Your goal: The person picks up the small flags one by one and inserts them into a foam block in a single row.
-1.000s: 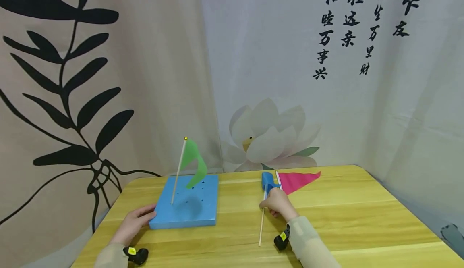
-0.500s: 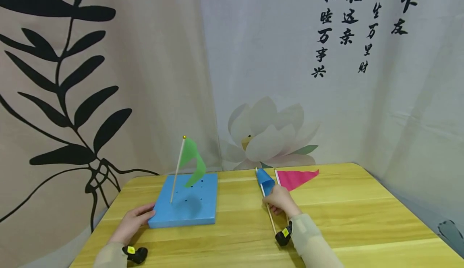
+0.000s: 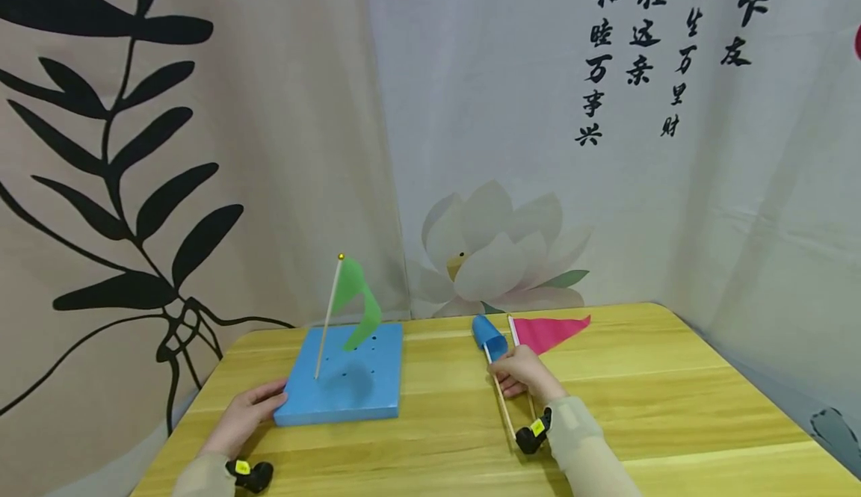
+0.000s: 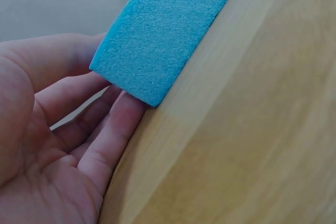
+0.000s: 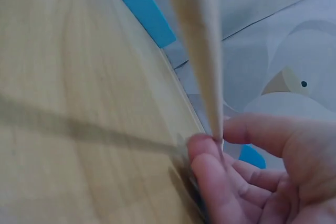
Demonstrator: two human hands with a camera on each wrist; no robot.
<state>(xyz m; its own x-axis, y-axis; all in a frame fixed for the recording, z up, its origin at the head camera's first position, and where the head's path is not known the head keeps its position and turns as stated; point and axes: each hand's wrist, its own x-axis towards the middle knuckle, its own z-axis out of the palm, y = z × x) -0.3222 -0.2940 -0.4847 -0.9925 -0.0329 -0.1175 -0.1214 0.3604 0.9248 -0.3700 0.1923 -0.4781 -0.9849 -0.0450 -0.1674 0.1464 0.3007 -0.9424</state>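
Observation:
In the head view, my left hand [image 3: 250,411] rests at the left edge of a blue foam board [image 3: 377,392] dotted with small holes. Its fairly straight fingers touch the board's side near the corner, as the left wrist view shows. A green flag [image 3: 351,288] with a gold-tipped stick stands upright in the board. My right hand [image 3: 525,374] pinches the wooden stick [image 5: 202,51] of a blue flag [image 3: 489,338] between thumb and fingers. That flag slants, its curled cloth at the far end. Just beyond this hand lies a pink triangular flag [image 3: 551,331], its stick partly hidden.
The wooden table [image 3: 673,407] reaches back to a printed curtain [image 3: 323,146] with leaves, a lotus and black writing. A black wrist camera [image 3: 534,437] sits below the right hand, and another black wrist camera [image 3: 250,474] by the left.
The blue flag's stick has swung in my right hand, its lower end moving right toward the wrist and its cloth leftward. My left hand, the board and the green flag stay put.

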